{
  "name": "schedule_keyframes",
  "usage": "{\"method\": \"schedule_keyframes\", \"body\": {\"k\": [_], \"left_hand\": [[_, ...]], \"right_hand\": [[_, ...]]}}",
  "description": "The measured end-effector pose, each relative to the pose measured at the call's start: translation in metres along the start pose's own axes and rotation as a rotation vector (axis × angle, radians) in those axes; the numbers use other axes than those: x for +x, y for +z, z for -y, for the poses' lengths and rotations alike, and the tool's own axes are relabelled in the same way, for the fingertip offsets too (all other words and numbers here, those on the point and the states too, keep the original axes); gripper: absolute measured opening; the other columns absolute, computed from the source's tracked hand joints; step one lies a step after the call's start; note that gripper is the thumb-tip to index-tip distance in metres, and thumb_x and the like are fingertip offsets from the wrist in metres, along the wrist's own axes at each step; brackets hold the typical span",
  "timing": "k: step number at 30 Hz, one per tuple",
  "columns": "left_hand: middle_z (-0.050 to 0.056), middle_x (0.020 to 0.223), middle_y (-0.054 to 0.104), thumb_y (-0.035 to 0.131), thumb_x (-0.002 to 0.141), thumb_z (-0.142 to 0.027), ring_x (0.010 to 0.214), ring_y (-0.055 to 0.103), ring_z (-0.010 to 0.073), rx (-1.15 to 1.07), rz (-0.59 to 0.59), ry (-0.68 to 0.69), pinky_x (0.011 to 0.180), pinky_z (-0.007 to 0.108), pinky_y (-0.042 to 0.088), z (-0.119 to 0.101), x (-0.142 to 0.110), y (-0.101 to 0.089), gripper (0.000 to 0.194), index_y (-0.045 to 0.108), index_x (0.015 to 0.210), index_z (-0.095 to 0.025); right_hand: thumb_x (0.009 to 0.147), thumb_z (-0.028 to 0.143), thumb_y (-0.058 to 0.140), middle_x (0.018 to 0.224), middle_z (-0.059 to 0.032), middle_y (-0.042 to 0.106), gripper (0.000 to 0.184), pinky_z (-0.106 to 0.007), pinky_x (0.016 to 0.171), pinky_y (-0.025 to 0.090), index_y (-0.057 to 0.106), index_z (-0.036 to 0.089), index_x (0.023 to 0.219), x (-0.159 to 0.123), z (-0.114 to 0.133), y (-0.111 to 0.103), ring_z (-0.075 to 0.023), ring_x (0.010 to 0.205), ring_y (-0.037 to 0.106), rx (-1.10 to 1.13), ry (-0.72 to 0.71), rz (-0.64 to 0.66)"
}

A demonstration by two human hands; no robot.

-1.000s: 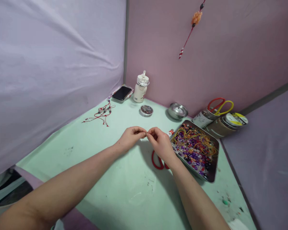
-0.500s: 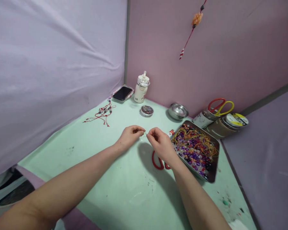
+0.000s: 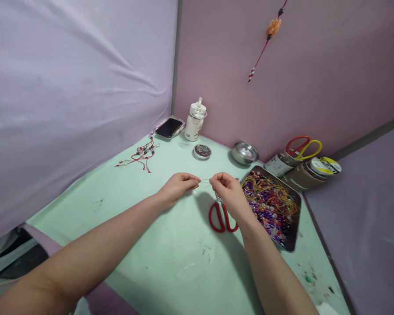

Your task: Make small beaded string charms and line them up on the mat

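Pale-green flat tabletop [image 3: 170,271]. Thin thread-like strand [image 3: 205,180], material unclear, spans from left hand [image 3: 179,187] (9 o'clock) to right hand [image 3: 229,191] (3 o'clock), both pinching it. Red-handled metal scissors [image 3: 219,216] at its 5 o'clock. Possible faults: slip, strand being fine; snag, if lowered onto scissors.

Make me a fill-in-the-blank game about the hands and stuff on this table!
1. A thin strand stretches ____ the left hand and the right hand.
2. The metal scissors lying on the pale green tabletop have ____ handles.
3. A rectangular metal tray of colourful round beads sits nearer the ____ hand than the left one.
4. The black-screened phone lies to the ____ of the white bottle in the picture.
Missing words: between; red; right; left.
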State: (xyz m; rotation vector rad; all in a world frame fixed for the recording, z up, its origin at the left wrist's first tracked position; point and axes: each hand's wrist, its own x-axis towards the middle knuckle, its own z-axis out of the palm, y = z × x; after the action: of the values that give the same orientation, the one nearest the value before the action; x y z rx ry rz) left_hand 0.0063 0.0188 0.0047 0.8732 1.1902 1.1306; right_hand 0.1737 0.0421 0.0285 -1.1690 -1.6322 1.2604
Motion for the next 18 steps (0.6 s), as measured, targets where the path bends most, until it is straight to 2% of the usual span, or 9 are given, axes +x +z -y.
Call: {"method": "schedule_keyframes", "body": {"k": [3,8,13,18], "left_hand": [[0.007,0.081,0.067,0.071,0.067,-0.026,0.076,0.058,0.0134,-0.114,0.060,-0.093,0.081,0.030,0.046,-0.003,-0.002,0.000,0.014,0.070,0.074,-0.014],[0.005,0.071,0.063,0.069,0.069,-0.025,0.070,0.056,0.0122,-0.158,0.090,-0.152,0.078,0.029,0.047,-0.005,-0.003,0.001,0.011,0.070,0.065,-0.015],[0.005,0.072,0.064,0.077,0.063,-0.028,0.068,0.054,0.0109,-0.075,0.117,-0.118,0.074,0.028,0.045,-0.002,-0.003,0.000,0.017,0.070,0.069,-0.014],[0.004,0.071,0.064,0.079,0.060,-0.027,0.066,0.054,0.0104,-0.124,0.035,-0.088,0.071,0.027,0.045,0.001,0.002,-0.004,0.019,0.069,0.070,-0.014]], "right_hand": [[0.072,0.037,0.063,0.055,0.0051,0.047,0.020,-0.024,0.049,0.029,0.054,0.019,0.072,0.006,-0.006,-0.005,-0.0100,0.049,0.036,0.056,0.051,-0.046],[0.071,0.036,0.063,0.053,0.0049,0.047,0.019,-0.025,0.048,0.028,0.055,0.019,0.072,0.009,-0.010,-0.006,-0.0105,0.048,0.037,0.057,0.067,-0.052],[0.072,0.037,0.063,0.054,0.0049,0.047,0.020,-0.024,0.047,0.027,0.054,0.019,0.072,0.009,-0.012,-0.006,-0.0099,0.048,0.037,0.029,0.067,-0.052],[0.073,0.040,0.061,0.057,0.0045,0.048,0.024,-0.023,0.047,0.028,0.055,0.018,0.081,0.008,-0.013,-0.005,-0.0101,0.049,0.038,0.003,0.080,-0.023]]}}
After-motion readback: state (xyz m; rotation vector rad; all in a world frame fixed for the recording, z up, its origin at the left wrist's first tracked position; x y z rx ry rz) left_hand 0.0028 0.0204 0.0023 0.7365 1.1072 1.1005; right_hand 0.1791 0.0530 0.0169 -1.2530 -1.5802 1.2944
